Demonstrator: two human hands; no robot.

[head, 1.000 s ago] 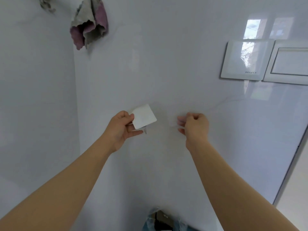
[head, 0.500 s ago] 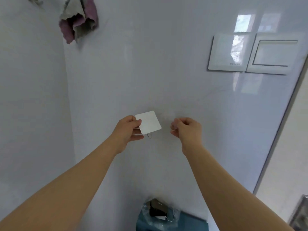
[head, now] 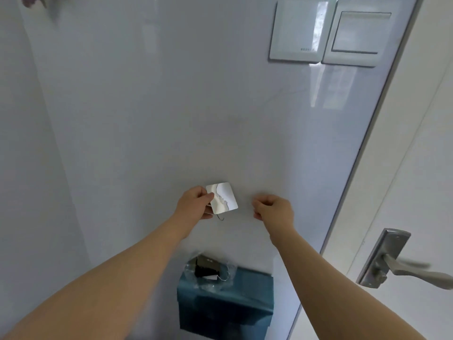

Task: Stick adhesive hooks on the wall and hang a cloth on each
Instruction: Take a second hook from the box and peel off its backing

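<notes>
Hook [head: 221,201], a glossy square pad with a wire crook under it, sat pinched by its left edge in my left grip [head: 195,204], close against the wall [head: 147,119]; whether it touched I could not tell. My right grip [head: 273,208] hung just right of the pad, apart from it, clenched with fingers curled to the thumb. Below both grips stood a teal box [head: 245,303] with a clear bag [head: 210,268] on top. Switch plates [head: 297,29] sat high above the right grip, a door handle [head: 404,266] to its lower right.
</notes>
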